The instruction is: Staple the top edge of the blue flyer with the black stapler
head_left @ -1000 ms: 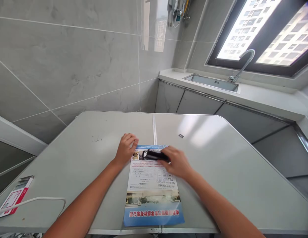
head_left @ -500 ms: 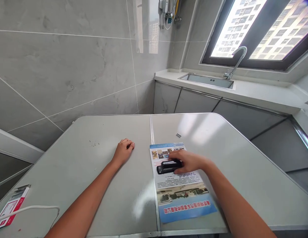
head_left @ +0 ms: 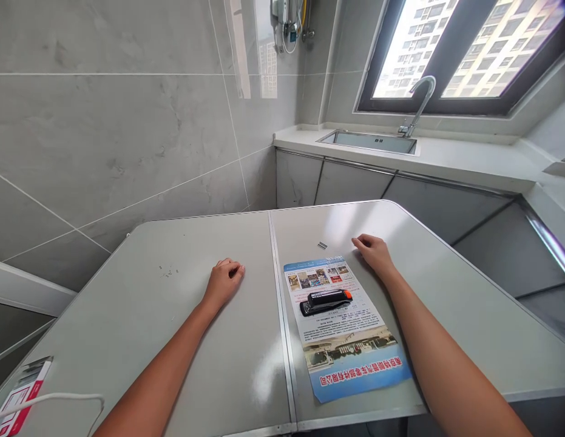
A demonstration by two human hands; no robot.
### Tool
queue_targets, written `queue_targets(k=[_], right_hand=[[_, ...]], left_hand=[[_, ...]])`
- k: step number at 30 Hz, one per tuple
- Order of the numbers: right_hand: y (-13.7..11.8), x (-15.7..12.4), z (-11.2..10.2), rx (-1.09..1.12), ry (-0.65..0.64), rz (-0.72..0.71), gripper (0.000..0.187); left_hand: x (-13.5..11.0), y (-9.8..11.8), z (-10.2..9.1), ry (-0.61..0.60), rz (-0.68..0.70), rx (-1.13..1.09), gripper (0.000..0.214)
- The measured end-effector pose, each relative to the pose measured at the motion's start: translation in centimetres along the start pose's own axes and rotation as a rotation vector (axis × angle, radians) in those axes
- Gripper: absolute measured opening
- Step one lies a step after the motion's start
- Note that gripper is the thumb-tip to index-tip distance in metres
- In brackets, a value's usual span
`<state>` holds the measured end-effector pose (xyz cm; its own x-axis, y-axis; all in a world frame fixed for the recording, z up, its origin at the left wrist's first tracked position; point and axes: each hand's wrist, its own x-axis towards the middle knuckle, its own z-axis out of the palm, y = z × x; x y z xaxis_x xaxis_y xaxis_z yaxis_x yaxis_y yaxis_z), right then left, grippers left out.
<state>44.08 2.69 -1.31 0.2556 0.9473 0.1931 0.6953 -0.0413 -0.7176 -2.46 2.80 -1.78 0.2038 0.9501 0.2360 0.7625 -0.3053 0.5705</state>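
A printed leaflet (head_left: 343,340) with blue borders lies flat on the grey table (head_left: 195,340), right of its centre seam. A black stapler (head_left: 326,301) with an orange end rests on top of the leaflet. My right hand (head_left: 375,252) lies on the table just beyond the leaflet's far right corner, fingers loosely curled, holding nothing. My left hand (head_left: 224,283) rests on the table left of the seam, fingers curled under, also with nothing in it. A small strip of staples (head_left: 322,245) lies between the leaflet and the far edge.
A red and white card (head_left: 16,406) with a white cable (head_left: 54,399) over it sits at the table's near left corner. Beyond the table run a counter with a sink (head_left: 371,141) and tap (head_left: 419,103) under a window. A tiled wall stands on the left.
My right hand slid the leaflet and stapler to the right, let go of the stapler and moved to the table beyond the leaflet. My left hand came off the paper and stayed put.
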Motion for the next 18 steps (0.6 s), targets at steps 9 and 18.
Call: queue_targets(k=[9, 18], right_hand=[[1.0, 0.5, 1.6, -0.276, -0.063, -0.027, 0.032], [1.4, 0.7, 1.6, -0.297, -0.064, -0.033, 0.031]], left_hand=[[0.0, -0.1, 0.2, -0.027, -0.011, 0.028, 0.033], [-0.1, 0.1, 0.2, -0.026, 0.006, 0.061, 0.030]])
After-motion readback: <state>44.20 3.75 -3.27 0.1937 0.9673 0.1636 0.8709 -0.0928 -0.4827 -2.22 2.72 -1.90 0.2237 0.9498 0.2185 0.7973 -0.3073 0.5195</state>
